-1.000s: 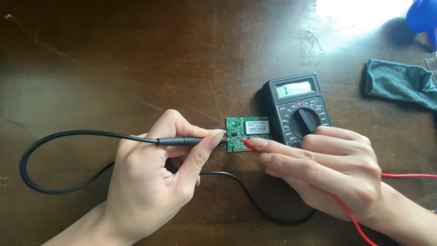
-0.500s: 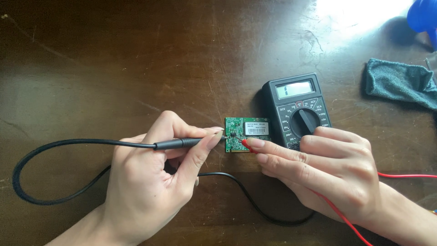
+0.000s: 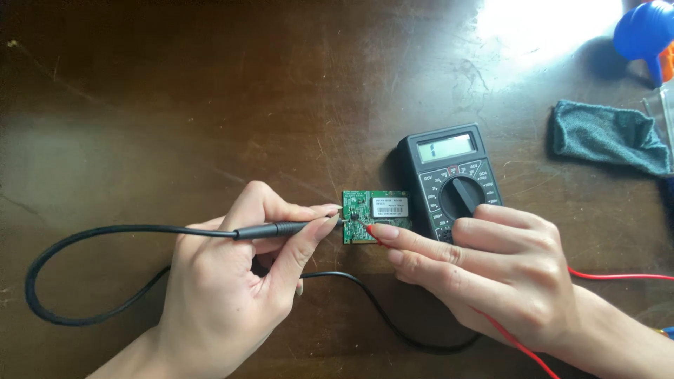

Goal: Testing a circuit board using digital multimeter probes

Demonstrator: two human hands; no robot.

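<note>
A small green circuit board (image 3: 374, 215) lies on the dark wooden table (image 3: 210, 105), just left of a black multimeter (image 3: 449, 179) with a grey screen and a round dial. My left hand (image 3: 239, 281) pinches a black test probe (image 3: 277, 229) like a pen, its tip touching the board's left edge. My right hand (image 3: 491, 270) holds a red test probe (image 3: 373, 234), mostly hidden under the fingers, with its tip at the board's lower right part. This hand covers the meter's lower end.
The black lead (image 3: 84, 235) loops to the left and runs under my hands. A red lead (image 3: 618, 276) trails off to the right. A folded dark green cloth (image 3: 607, 137) and a blue plastic object (image 3: 646, 31) sit at the right edge.
The black lead's loop has shifted slightly left. Both probes stay on the board and the hands have barely moved.
</note>
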